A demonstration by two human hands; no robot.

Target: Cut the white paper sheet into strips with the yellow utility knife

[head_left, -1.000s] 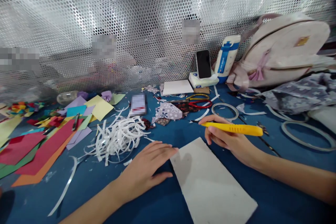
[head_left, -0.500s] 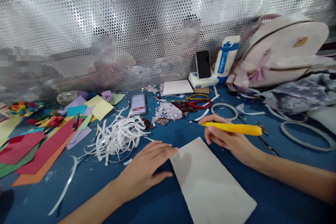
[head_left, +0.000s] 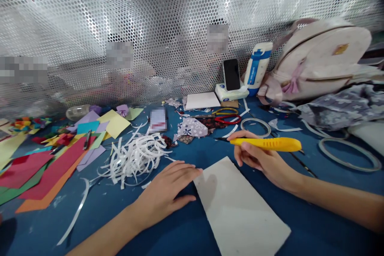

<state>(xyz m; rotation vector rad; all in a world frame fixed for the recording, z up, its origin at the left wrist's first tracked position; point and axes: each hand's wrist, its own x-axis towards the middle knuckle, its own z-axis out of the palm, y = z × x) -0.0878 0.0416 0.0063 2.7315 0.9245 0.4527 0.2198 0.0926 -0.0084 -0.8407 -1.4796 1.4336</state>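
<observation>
A loose heap of curled white paper strips point(head_left: 136, 158) lies left of a person's empty left hand point(head_left: 171, 188), fingers outstretched at the far left corner of a flat, pale rectangular board point(head_left: 240, 208). No drawn line shows on its face; work there appears barely begun. Blue tabletop point(head_left: 300, 212) borders its right edge. The right hand point(head_left: 259, 162) grips a yellow, pen-shaped plastic tool point(head_left: 270, 144), its dark tip beyond the board, contact unclear.
</observation>
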